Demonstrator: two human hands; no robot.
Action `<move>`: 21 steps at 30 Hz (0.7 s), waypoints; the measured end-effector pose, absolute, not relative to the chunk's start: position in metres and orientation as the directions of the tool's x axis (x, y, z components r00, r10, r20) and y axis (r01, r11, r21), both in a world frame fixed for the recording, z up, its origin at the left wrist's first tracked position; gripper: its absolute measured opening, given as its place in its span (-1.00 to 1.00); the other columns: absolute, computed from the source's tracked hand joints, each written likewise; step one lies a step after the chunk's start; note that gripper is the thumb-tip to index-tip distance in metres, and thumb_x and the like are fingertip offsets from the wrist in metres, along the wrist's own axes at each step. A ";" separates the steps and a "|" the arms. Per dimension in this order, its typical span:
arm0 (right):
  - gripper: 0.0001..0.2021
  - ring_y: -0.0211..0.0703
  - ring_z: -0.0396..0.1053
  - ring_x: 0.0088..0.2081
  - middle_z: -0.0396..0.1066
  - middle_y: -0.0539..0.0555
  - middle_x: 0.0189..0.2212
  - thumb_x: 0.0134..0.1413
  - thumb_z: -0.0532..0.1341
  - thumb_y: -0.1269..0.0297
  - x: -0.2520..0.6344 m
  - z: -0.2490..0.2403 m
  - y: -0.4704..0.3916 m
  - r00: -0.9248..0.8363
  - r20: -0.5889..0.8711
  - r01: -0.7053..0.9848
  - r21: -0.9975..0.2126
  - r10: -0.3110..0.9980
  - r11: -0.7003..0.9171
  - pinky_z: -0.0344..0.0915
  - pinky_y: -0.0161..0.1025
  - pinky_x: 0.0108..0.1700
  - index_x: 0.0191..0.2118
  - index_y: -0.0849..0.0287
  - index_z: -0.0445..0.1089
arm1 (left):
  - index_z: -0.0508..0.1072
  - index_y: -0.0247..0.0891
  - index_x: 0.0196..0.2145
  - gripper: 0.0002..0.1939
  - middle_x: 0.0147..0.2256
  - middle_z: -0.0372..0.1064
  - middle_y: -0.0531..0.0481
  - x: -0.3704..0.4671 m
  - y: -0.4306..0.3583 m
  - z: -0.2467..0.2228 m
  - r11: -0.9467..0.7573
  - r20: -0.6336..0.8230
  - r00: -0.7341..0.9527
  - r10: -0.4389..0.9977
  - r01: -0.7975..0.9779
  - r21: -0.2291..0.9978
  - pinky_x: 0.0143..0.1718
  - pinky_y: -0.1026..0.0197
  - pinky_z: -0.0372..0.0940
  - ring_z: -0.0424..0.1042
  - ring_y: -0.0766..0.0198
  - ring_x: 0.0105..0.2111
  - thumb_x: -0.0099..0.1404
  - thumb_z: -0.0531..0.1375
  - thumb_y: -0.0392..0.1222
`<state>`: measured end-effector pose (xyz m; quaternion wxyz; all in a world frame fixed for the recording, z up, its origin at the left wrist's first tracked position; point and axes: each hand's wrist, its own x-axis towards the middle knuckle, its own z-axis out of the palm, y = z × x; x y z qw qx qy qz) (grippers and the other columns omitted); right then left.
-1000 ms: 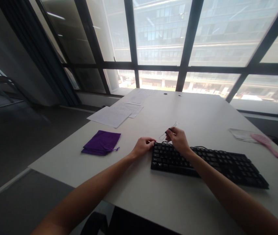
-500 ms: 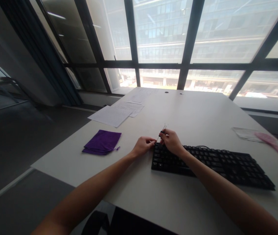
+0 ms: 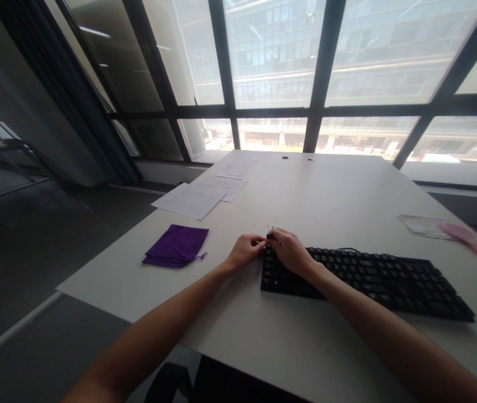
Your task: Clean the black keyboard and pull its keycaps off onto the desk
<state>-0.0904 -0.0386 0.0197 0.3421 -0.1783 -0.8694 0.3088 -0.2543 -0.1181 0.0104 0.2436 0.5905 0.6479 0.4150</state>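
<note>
Keyboard (image 3: 373, 274), long, black and made of plastic, lies in the head view on the smooth white table (image 3: 238, 330), its far left corner right at my fingers. My bare right hand (image 3: 291, 250) reaches over that end and grips a small black tool with thin wire prongs (image 3: 270, 235) between thumb and fingers, the prong tips showing just above my grasp. My bare left hand (image 3: 244, 251) is curled at the same corner, thumb and forefinger drawn close together; the spot is small and shadowed, so I cannot tell whether they pinch something or merely rest there, or whether anything at that corner has been lifted. I judge the work to be under way but unfinished: both hands are in place and the tool is held at the corner, with nothing yet let go. The rows to the right of my wrist look whole, so I take that part as not worked on. The folded purple cloth pouch (image 3: 177, 245) lies to the left of my left hand, apart and untouched, with white printed papers (image 3: 196, 200) beyond it. Far to the right, a pink paddle-shaped object with a handle (image 3: 467, 238) partly overlaps a flat clear packet (image 3: 421, 225).
</note>
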 end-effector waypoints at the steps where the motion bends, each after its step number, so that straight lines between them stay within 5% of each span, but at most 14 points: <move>1: -0.83 -0.14 0.32 -0.34 0.43 0.07 -0.36 0.26 0.12 0.32 -0.091 0.019 -0.039 -0.692 0.485 0.101 -0.668 0.535 0.737 0.20 -0.26 -0.24 -0.39 0.12 0.35 | 0.64 -0.33 -0.24 -0.71 -0.30 0.60 -0.06 -0.255 -0.118 0.010 -0.042 0.175 -0.186 0.967 0.560 0.827 -0.22 0.23 0.38 0.54 0.16 -0.28 0.25 0.16 -0.16; 5: -0.82 -0.17 0.29 -0.41 0.40 0.01 -0.48 0.22 0.14 0.33 -0.089 0.016 -0.037 -0.629 0.480 0.108 -0.725 0.611 0.681 0.17 -0.26 -0.30 -0.43 0.13 0.34 | 0.63 -0.31 -0.18 -0.73 -0.21 0.59 -0.08 -0.255 -0.116 0.008 -0.084 0.215 -0.178 0.960 0.550 0.831 -0.12 0.19 0.39 0.53 0.18 -0.21 0.23 0.16 -0.26; 12: -0.83 -0.20 0.30 -0.44 0.41 -0.03 -0.54 0.19 0.14 0.31 -0.090 0.009 -0.033 -0.590 0.434 0.056 -0.819 0.681 0.571 0.18 -0.28 -0.34 -0.43 0.15 0.37 | 0.62 -0.32 -0.19 -0.68 -0.19 0.54 -0.17 -0.252 -0.117 0.006 -0.195 0.276 -0.102 0.956 0.480 0.855 -0.17 0.20 0.44 0.51 0.19 -0.21 0.27 0.28 -0.01; 21: -0.83 -0.17 0.41 -0.48 0.46 0.01 -0.54 0.17 0.17 0.24 -0.091 0.008 -0.028 -0.556 0.358 -0.048 -0.915 0.750 0.401 0.31 -0.25 -0.36 -0.41 0.15 0.38 | 0.63 -0.29 -0.17 -0.67 -0.21 0.54 -0.15 -0.245 -0.117 0.005 -0.237 0.332 -0.152 0.931 0.439 0.867 -0.19 0.19 0.47 0.53 0.19 -0.25 0.24 0.33 0.01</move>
